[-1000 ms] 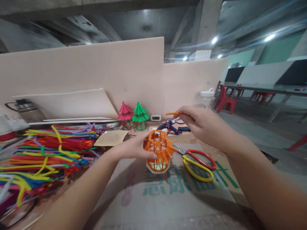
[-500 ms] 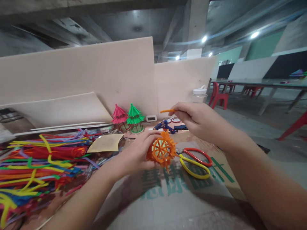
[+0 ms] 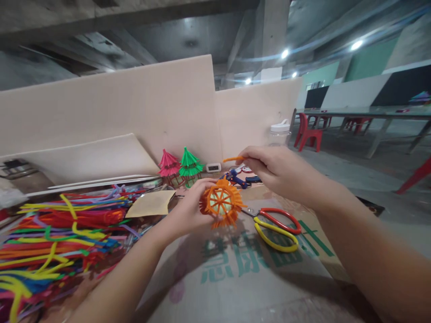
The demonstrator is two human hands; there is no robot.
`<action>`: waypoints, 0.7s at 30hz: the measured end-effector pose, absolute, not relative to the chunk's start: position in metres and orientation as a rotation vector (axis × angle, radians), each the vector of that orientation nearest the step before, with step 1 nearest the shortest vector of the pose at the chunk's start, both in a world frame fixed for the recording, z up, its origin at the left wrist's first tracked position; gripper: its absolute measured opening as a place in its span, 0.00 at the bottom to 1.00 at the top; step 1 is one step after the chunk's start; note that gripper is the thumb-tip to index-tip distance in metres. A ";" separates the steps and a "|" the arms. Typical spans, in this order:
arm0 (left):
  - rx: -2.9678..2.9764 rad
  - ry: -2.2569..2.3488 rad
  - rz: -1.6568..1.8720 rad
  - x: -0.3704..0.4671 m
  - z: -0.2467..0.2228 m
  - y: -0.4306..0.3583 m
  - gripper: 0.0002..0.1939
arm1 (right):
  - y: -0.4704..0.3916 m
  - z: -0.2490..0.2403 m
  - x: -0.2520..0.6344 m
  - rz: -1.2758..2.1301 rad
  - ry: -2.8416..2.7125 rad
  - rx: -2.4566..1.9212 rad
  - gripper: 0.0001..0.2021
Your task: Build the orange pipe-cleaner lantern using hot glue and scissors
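Observation:
My left hand (image 3: pixel 198 204) is closed around an orange pipe-cleaner pavilion (image 3: pixel 222 202), a small fringed piece held on its side so that its spoked, wheel-like end faces me. Raised to the right, my right hand (image 3: pixel 269 168) pinches a short orange pipe cleaner (image 3: pixel 233 159) whose free end points left. The two hands are apart, and the strip does not touch the pavilion. Just right of the pavilion lie scissors (image 3: pixel 278 229) with one red and one yellow handle, on the cardboard sheet (image 3: pixel 256 291) printed with green characters.
Bundles of coloured pipe cleaners (image 3: pixel 60 233) cover the left side, with a sandpaper-like square (image 3: pixel 150 204) beside them. Behind stand a pink pavilion (image 3: pixel 169 165), a green pavilion (image 3: pixel 190 163), a small digital clock (image 3: pixel 213 168), a blue glue gun (image 3: pixel 235 178) and a white-lidded jar (image 3: pixel 280 133).
My left hand has turned the orange pavilion so its spoked end faces me more squarely, and moved it slightly up and left. My right hand keeps its pinch on the strip, nearly still.

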State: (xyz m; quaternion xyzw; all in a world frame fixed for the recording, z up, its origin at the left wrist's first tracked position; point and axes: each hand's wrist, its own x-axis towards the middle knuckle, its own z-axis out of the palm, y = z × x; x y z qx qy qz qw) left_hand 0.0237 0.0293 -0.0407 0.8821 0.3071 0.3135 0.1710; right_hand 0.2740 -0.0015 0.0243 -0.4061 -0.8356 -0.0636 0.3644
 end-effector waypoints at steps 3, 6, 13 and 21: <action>2.315 0.986 0.911 0.025 -0.046 0.034 0.30 | -0.001 0.023 0.275 -0.160 -2.161 -1.063 0.11; 2.193 1.071 0.909 0.024 -0.051 0.038 0.30 | 0.000 0.023 0.275 -0.152 -2.174 -1.080 0.11; 2.019 1.108 0.794 0.016 -0.049 0.042 0.30 | 0.004 0.019 0.274 -0.151 -2.261 -1.055 0.15; 2.011 1.042 0.707 0.005 -0.047 0.046 0.31 | 0.015 0.004 0.258 0.029 -2.210 -1.047 0.15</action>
